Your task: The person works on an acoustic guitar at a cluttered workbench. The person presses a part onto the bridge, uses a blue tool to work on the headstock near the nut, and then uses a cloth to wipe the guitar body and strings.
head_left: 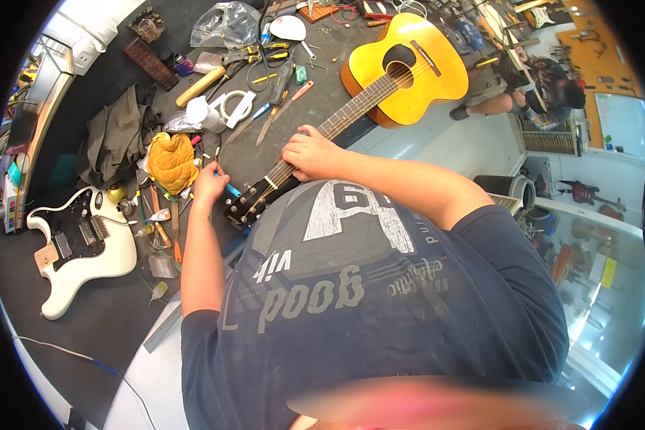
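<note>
A yellow-topped acoustic guitar (437,54) lies across the bench, its body at the far right and its neck slanting toward me. My right hand (313,153) wraps over the neck near the nut, with the fingers curled round it. The dark headstock (245,208) with its tuning pegs sits close to my shirt. Beside it, my left hand (211,183) is closed in a pinch on a slim blue tool (232,190); its exact kind is too small to make out. Just beyond that hand lies a crumpled yellow glove (172,163).
A white electric guitar body (93,244) lies at the left. Files (265,129), pliers (265,51), a white tape roll (235,107) and a dark cloth (115,136) cover the far bench. Another person (548,86) sits at the far right.
</note>
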A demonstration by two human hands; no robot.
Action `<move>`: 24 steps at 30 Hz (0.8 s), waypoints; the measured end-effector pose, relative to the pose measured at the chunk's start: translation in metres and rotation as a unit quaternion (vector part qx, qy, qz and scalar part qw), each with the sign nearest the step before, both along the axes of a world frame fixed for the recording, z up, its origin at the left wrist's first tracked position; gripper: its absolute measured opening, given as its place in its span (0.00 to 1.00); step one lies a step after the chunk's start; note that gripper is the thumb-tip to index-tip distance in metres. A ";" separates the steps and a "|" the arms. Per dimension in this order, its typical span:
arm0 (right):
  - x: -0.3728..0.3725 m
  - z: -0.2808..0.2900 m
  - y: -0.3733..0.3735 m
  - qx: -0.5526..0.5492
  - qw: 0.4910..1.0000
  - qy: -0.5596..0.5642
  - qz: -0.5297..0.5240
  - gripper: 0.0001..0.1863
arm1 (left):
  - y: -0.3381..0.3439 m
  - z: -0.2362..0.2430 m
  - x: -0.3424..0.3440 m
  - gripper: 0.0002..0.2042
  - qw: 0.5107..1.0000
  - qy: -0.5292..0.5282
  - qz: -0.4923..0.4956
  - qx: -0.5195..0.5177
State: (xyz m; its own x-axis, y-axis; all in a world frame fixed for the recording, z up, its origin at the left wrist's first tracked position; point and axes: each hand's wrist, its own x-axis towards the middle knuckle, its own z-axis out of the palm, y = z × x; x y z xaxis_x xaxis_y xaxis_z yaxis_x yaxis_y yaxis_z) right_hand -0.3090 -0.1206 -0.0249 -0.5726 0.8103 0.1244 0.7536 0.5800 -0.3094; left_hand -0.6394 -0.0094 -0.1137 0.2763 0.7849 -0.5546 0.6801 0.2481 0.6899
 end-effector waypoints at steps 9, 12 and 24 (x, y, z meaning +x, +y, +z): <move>-0.001 -0.004 0.004 -0.020 1.000 0.004 0.015 0.23 | 0.001 -0.007 -0.019 0.07 0.997 0.041 -0.040 0.046; -0.002 -0.004 0.006 -0.022 0.999 -0.009 0.023 0.24 | 0.001 -0.021 -0.030 0.07 0.997 0.004 -0.046 0.064; -0.003 -0.003 0.006 -0.013 1.000 0.004 0.002 0.23 | -0.002 0.026 -0.020 0.04 0.994 -0.096 0.015 -0.053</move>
State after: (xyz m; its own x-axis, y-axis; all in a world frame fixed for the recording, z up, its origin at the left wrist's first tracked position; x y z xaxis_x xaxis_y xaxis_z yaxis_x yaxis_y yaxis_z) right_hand -0.3118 -0.1146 -0.0277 -0.5747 0.8111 0.1088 0.7487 0.5747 -0.3303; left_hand -0.6593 -0.0110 -0.0873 0.3627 0.7340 -0.5742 0.5300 0.3444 0.7749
